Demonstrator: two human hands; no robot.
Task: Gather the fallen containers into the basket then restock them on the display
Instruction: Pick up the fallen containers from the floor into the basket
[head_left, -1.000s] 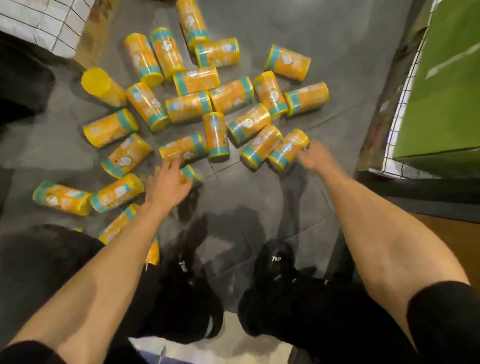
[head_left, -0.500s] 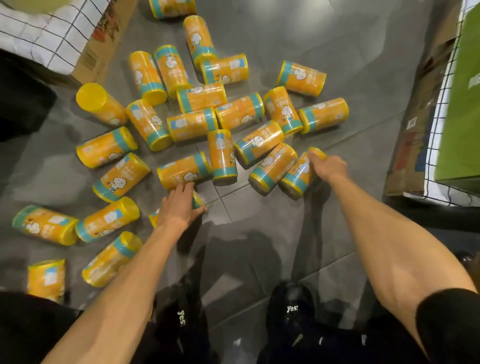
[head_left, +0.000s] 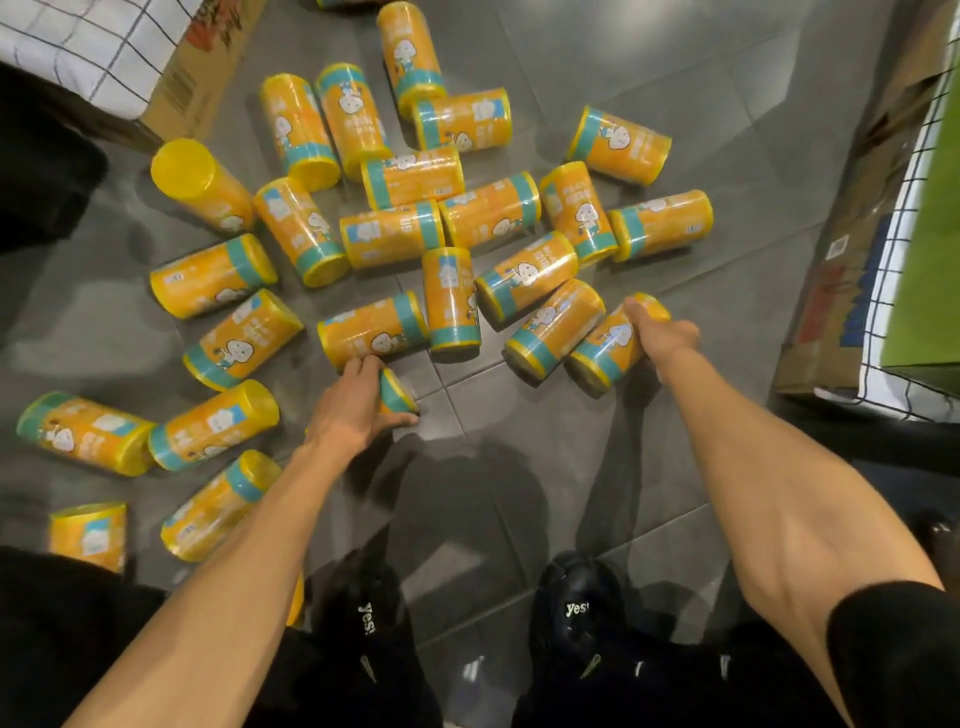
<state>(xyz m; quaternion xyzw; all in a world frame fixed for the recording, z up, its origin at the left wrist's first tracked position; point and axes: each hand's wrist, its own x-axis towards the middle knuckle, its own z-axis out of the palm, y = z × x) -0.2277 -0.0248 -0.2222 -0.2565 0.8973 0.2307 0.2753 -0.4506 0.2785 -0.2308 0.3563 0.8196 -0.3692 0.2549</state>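
Several orange containers with teal bands and yellow lids lie scattered on the grey tiled floor (head_left: 519, 467). My left hand (head_left: 353, 405) curls over one container (head_left: 397, 392) lying near the pile's front edge; most of that container is hidden under the hand. My right hand (head_left: 662, 338) grips the upper end of another fallen container (head_left: 605, 348) at the pile's right front. Beside it lies a parallel container (head_left: 553, 330). No basket is in view.
A cardboard box with a grid-patterned white cover (head_left: 104, 57) stands at the top left. At the right are a flattened cardboard sheet (head_left: 831, 291), a wire-grid panel (head_left: 893, 260) and a green surface (head_left: 935, 234). My black shoes (head_left: 576, 608) stand at the bottom.
The view has dropped closer to the floor. My left hand has closed over the small front container, and my right hand has wrapped round the end of the rightmost front container.
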